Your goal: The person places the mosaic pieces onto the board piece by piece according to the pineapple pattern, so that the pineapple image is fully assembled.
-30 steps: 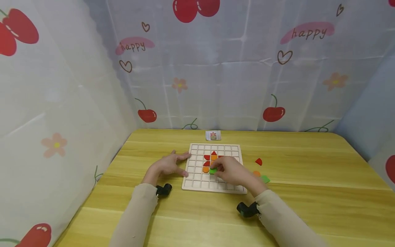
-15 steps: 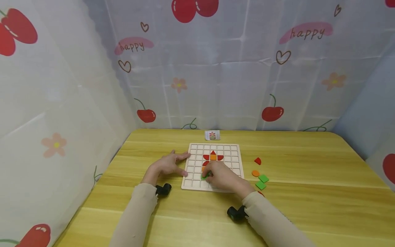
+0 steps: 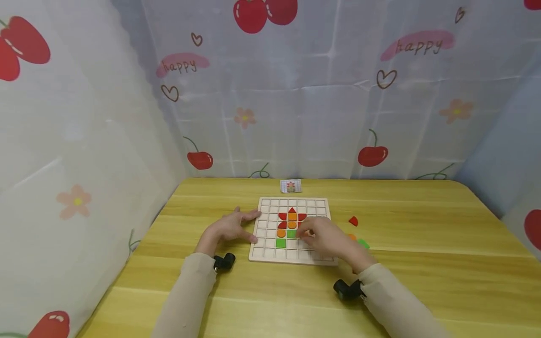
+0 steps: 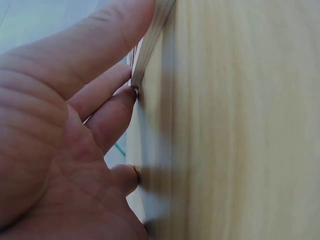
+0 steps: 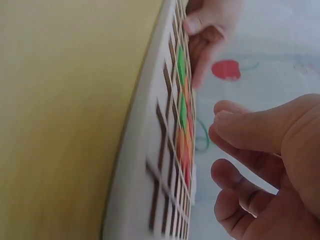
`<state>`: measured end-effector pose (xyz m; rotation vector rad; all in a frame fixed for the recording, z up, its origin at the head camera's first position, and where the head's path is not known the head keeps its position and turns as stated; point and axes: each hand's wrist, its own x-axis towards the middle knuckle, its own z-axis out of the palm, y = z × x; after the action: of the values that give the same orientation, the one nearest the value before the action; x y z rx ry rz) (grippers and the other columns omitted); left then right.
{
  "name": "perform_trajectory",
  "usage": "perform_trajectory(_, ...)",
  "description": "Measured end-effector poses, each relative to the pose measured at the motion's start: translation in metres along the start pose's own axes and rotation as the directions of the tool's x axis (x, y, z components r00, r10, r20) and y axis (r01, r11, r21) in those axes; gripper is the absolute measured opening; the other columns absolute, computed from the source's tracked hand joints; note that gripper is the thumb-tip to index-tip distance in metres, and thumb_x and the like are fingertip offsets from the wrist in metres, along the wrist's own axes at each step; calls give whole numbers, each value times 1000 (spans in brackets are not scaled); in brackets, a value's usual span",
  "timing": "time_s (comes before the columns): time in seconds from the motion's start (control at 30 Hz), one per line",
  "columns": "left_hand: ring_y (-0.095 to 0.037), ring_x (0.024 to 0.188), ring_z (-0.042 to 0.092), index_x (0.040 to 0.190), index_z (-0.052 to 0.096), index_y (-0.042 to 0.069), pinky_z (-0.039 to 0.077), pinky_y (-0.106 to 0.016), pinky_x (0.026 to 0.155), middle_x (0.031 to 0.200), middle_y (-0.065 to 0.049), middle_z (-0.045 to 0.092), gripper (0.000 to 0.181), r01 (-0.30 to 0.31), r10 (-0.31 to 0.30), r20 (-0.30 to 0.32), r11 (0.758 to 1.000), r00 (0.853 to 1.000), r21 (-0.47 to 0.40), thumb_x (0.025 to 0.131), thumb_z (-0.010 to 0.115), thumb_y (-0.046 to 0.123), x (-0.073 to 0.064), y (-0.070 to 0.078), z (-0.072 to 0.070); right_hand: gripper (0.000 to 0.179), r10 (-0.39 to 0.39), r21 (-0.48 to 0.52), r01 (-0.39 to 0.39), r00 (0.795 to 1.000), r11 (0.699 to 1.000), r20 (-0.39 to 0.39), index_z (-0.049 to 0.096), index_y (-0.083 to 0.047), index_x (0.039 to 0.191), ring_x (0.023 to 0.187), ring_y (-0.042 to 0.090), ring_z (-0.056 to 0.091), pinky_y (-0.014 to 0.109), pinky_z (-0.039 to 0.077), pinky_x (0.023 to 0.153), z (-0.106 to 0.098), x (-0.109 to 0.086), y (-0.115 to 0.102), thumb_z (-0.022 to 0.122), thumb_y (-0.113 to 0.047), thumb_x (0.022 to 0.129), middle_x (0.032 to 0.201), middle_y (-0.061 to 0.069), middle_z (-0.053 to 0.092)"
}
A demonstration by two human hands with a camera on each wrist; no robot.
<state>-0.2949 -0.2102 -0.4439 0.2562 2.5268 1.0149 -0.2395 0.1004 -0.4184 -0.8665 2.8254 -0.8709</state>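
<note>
A pale wooden grid board (image 3: 267, 252) lies on the table. My left hand (image 3: 231, 225) touches its left edge with thumb and forefinger spread apart. Flat pieces sit in the board's cells: a red triangle (image 3: 292, 210), red quarter-rounds (image 3: 282, 216), an orange square (image 3: 292, 217), orange discs (image 3: 281, 233), and two green squares, the nearer one (image 3: 281, 243) lower left of the other (image 3: 291, 234). My right hand (image 3: 325, 237) hovers over the board's right half and hides some cells. Its thumb and forefinger tips come together in the right wrist view, with no piece visible between them.
Right of the board lie a loose red quarter-round (image 3: 353, 221), an orange piece (image 3: 352, 237) and a green piece (image 3: 363, 243), the last two partly hidden by my right hand. A small printed pattern card (image 3: 290, 186) lies behind the board. A cherry-print curtain (image 3: 270, 117) rises beyond the table.
My right hand put a green square in the nearer left cell, let it go and moved right across the board. My left hand stays at the board's edge.
</note>
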Motion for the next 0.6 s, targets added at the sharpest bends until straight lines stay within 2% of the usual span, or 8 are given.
perform_trajectory(0.1, -32, 162, -8, 153, 47, 43, 3, -71, 124, 172, 0, 25, 88, 10, -10, 1, 1000, 1000, -5, 77, 90, 36, 0, -3, 1, 13, 58, -1, -58, 998, 998, -11, 80, -14, 101, 98, 21, 64, 40, 55, 89, -13, -13, 16, 72, -6, 94, 105, 0, 74)
perform_trajectory(0.2, -32, 162, -8, 153, 47, 42, 3, -70, 124, 171, 2, 26, 87, 10, -10, -2, 1000, 1000, -9, 77, 90, 35, -1, -3, 0, 12, 140, 28, -140, 990, 990, -6, 79, -13, 102, 90, 18, 60, 34, 54, 79, -25, -24, 33, 71, -8, 95, 103, 1, 72)
perform_trajectory(0.33, -32, 162, -9, 153, 47, 41, 2, -70, 124, 171, 4, 28, 87, 1, -1, 5, 1000, 1000, -21, 77, 90, 35, -2, -3, 1, 9, 163, 62, -162, 987, 985, -10, 77, -9, 101, 79, 16, 55, 28, 48, 68, -35, -38, 60, 72, -8, 94, 93, 2, 69)
perform_trajectory(0.47, -33, 162, -8, 153, 47, 42, 2, -70, 124, 171, 3, 28, 88, 3, -3, 2, 1000, 1000, -11, 76, 90, 36, -1, -4, 3, 4, 177, 42, -176, 984, 983, -27, 75, -8, 97, 78, 13, 55, 27, 49, 69, -39, -47, 83, 73, -8, 93, 88, 0, 67)
perform_trajectory(0.6, -33, 162, -7, 153, 47, 43, 4, -70, 124, 171, 2, 28, 88, 3, -3, -9, 1000, 1000, 9, 77, 90, 37, 1, -4, 3, 4, 199, 26, -198, 978, 980, -65, 75, -8, 95, 78, 13, 57, 28, 50, 69, -42, -51, 97, 73, -7, 92, 86, -1, 68)
